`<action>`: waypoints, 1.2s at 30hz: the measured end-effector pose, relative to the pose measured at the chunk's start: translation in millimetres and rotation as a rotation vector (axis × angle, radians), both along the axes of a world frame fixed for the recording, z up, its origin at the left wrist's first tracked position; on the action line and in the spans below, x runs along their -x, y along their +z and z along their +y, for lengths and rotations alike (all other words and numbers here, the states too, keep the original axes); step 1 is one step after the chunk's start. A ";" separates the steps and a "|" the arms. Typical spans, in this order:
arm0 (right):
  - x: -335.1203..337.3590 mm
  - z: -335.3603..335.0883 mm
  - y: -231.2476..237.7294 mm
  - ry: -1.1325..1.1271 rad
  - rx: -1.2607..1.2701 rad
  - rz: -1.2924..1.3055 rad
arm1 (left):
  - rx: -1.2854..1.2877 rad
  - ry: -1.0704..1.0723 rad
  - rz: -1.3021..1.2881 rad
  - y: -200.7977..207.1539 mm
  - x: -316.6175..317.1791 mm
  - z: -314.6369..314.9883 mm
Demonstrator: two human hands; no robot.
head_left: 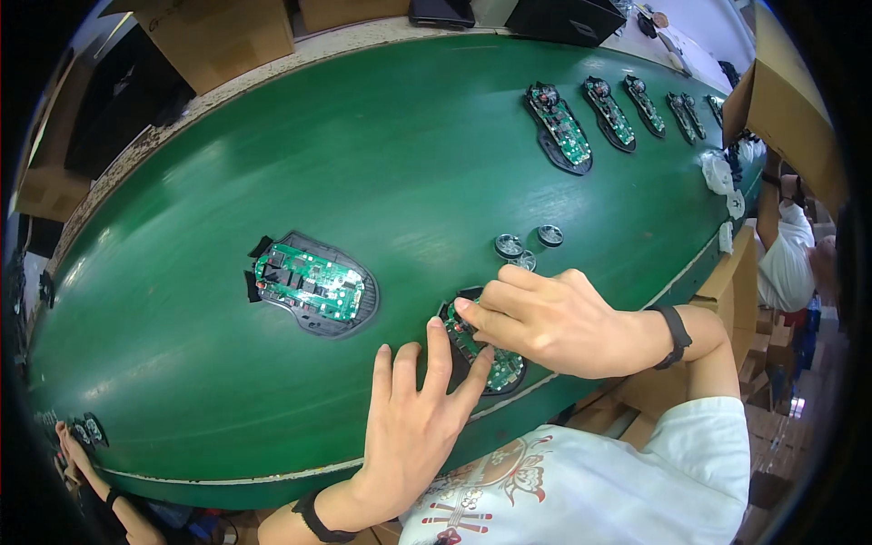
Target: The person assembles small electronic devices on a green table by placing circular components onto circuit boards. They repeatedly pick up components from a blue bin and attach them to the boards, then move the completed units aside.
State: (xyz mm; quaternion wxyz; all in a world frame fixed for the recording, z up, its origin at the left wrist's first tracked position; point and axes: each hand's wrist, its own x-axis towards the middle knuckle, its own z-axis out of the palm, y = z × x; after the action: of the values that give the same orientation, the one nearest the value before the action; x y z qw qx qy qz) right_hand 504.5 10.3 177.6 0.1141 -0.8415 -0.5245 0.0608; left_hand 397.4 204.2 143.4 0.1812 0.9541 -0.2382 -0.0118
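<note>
A computer mouse base with a green circuit board (508, 371) lies near the belt's front edge, partly hidden under both hands. My left hand (413, 418) has its fingers spread; the index fingertip touches the base's left edge and the thumb lies on the board. Over the board's far end my right hand (554, 322) is closed, fingertips pressed down. Whatever it may hold is hidden. Just beyond that hand are several small scroll wheels (549, 236), grey with spokes. To the left sits another mouse base (317, 283), black, its green board facing up.
The green belt (209, 381) runs from left to right. More mouse bases (560, 130) stand in a row at the far right. Cardboard boxes (213, 41) line the far side. At the far left another person's hand (73, 447) is beside dark parts; a co-worker (788, 250) is at right.
</note>
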 end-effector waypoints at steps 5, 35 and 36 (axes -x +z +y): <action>12.6 2.5 -8.3 0.010 -0.020 -0.219 | -0.007 -0.029 0.001 2.1 -4.0 1.0; 79.7 -33.3 -26.6 -0.392 -0.345 0.065 | -0.174 0.006 0.071 7.8 12.0 9.4; 79.6 -32.8 -25.8 -0.395 -0.336 0.050 | -0.177 -0.005 0.083 10.1 10.3 9.8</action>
State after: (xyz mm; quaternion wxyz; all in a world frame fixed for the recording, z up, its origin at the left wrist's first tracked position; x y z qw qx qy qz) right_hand 424.9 -22.4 151.8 0.2748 -0.8952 -0.3497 -0.0299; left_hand 387.2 214.1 153.6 0.1059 0.9645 -0.2306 -0.0729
